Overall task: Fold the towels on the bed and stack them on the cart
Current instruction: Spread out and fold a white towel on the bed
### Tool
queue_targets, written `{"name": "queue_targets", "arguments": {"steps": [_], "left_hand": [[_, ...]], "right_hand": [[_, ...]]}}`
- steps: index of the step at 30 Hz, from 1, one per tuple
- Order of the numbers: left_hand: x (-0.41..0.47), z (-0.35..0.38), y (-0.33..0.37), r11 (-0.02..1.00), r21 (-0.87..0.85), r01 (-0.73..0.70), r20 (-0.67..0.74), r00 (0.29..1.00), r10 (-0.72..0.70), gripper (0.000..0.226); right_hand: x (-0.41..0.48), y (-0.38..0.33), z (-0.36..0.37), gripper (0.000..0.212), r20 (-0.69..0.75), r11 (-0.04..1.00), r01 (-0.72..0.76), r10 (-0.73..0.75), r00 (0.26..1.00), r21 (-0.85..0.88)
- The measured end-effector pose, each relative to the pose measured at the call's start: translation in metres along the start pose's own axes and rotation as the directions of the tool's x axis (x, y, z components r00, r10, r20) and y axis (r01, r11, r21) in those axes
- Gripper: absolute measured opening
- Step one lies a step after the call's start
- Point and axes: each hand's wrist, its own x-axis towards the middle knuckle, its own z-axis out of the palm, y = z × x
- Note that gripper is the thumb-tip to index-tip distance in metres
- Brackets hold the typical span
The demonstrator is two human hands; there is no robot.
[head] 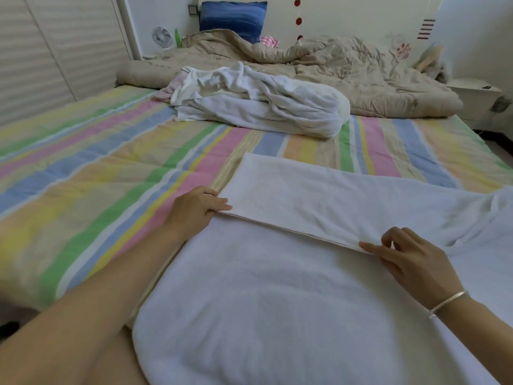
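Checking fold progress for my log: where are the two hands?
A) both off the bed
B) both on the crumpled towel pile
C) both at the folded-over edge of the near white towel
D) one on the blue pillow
C: the left hand holds the flap's corner and the right hand its edge on the white towel.

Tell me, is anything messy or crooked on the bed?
Yes. The towel pile in the middle of the bed is a crumpled, unfolded heap. The front towel is bunched and wrinkled at its right end. The beige quilt behind is rumpled too.
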Motion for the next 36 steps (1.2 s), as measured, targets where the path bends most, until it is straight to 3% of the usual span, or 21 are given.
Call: {"name": "queue_targets", "arguments": {"steps": [11,17,19,21,23,27,33,36], "left_hand": [[-0.030,-0.016,0.009,0.999,0.036,-0.026,0.043,0.999,0.024,0.044],[-0.042,-0.008,0.010,0.999,0.047,0.027,0.245,0.969,-0.038,0.061],[-0.044,-0.006,0.013,0.997,0.048,0.053,0.190,0.980,-0.061,0.060],[-0.041,-0.004,0.023,0.994,0.060,0.086,0.052,0.995,-0.089,0.054],[-0.035,0.001,0.047,0.998,0.031,0.053,-0.035,0.998,-0.052,0.052],[-0.016,0.027,0.119,0.995,-0.091,-0.050,-0.013,0.999,0.049,0.046],[0.034,0.100,0.234,0.961,-0.231,-0.154,0.062,0.983,0.172,0.037],[0.059,0.131,0.290,0.943,-0.300,-0.143,0.153,0.969,0.196,0.036]], "right_hand": [[-0.016,-0.020,-0.008,0.035,0.007,0.997,-0.077,0.077,0.997,-0.001],[-0.021,-0.023,-0.005,0.028,0.086,0.995,-0.087,0.090,0.992,-0.040],[-0.026,-0.021,-0.001,0.042,0.139,0.993,-0.120,0.119,0.983,-0.004],[-0.028,-0.019,0.001,0.037,0.179,0.984,-0.176,0.168,0.969,0.027],[-0.028,-0.015,0.001,0.030,0.144,0.967,-0.248,0.238,0.961,0.060],[-0.029,0.001,-0.004,0.028,0.030,0.934,-0.356,0.356,0.934,0.003],[-0.059,0.070,-0.014,0.049,0.113,0.823,-0.565,0.568,0.816,-0.054],[-0.071,0.111,-0.024,0.027,0.113,0.760,-0.649,0.642,0.758,0.031]]}}
